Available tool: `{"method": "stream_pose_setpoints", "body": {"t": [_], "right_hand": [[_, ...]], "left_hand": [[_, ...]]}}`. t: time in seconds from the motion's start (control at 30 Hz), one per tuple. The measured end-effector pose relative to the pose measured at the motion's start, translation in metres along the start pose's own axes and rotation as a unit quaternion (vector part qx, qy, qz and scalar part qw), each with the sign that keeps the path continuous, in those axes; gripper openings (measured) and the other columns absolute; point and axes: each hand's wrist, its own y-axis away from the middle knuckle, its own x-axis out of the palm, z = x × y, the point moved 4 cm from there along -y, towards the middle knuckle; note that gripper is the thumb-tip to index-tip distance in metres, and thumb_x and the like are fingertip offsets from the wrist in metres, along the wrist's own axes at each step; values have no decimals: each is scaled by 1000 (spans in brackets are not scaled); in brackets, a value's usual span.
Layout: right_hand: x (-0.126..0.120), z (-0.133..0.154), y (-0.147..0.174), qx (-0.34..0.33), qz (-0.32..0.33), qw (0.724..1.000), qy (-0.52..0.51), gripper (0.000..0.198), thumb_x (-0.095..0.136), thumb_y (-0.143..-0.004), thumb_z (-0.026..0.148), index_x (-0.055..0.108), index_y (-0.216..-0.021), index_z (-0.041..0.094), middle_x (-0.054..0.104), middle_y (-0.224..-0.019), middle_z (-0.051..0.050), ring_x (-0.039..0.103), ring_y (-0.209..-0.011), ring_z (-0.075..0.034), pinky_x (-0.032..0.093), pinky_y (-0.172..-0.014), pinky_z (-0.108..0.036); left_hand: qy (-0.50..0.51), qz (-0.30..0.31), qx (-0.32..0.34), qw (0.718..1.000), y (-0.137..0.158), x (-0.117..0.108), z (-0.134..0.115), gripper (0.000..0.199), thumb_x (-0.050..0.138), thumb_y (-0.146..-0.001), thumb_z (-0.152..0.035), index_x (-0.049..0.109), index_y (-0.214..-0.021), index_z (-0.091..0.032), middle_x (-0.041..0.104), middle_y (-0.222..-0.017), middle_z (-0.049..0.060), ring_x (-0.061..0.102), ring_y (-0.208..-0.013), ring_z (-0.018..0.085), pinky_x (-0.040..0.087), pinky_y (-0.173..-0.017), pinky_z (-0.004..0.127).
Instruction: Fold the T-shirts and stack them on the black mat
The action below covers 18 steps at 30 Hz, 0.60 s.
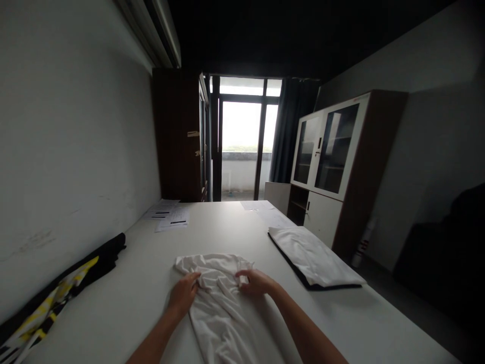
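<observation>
A wrinkled white cloth garment (220,303) lies lengthwise on the white table (132,303), its near end running out of the bottom of the view. My left hand (184,293) grips its left edge, fingers curled over the fabric. On the opposite edge my right hand (255,282) pinches the cloth between thumb and fingers, close to a small sheer bit at the far right corner. The far end of the garment spreads flat beyond both hands. What kind of garment it is, I cannot tell.
Folded white cloth (314,255) rests over a black layer at the table's right edge. Black fabric with yellow and white (60,293) lies along the left wall. Papers (170,215) lie at the far end. A white cabinet (326,212) stands beyond on the right.
</observation>
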Motion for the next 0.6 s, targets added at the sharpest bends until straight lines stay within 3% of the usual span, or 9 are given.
{"method": "stream_pose_setpoints", "body": {"t": [0.1, 0.2, 0.37, 0.5, 0.6], "right_hand": [[6, 5, -2, 1, -51, 998, 39, 38, 66, -80, 21, 75, -116, 28, 74, -99, -2, 66, -94, -22, 46, -83, -29], [8, 0, -2, 32, -136, 988, 70, 38, 54, -88, 14, 73, -117, 28, 73, -115, -5, 65, -108, -24, 45, -87, -29], [4, -23, -2, 107, -232, 960, 110, 45, 41, -98, 14, 65, -133, 27, 69, -119, -11, 69, -100, -22, 45, -81, -28], [4, -32, -6, 89, -286, 951, 76, 47, 40, -98, 15, 58, -141, 24, 67, -123, -11, 67, -105, -23, 46, -86, -29], [0, -29, -4, 68, -346, 934, 51, 44, 46, -98, 22, 55, -141, 22, 64, -123, -12, 65, -105, -24, 48, -88, -31]], "left_hand": [[-53, -17, -31, 998, -4, -8, 17, 38, 47, -97, -12, 66, -129, -23, 68, -131, 5, 63, -120, 17, 42, -104, 25], [-94, -46, -77, 992, -5, -21, 38, 35, 44, -101, -15, 65, -128, -23, 68, -126, 6, 64, -114, 18, 45, -98, 26], [-170, -117, -136, 969, 0, -43, 50, 36, 44, -101, -16, 65, -130, -21, 67, -116, 10, 63, -106, 23, 47, -89, 31], [-167, -166, -37, 971, 4, -45, 14, 39, 43, -99, -13, 64, -132, -20, 64, -118, 12, 59, -109, 26, 46, -93, 37], [-102, -90, 86, 987, 9, -29, -23, 34, 45, -99, -15, 69, -121, -25, 67, -112, 8, 61, -106, 23, 45, -97, 36]]}}
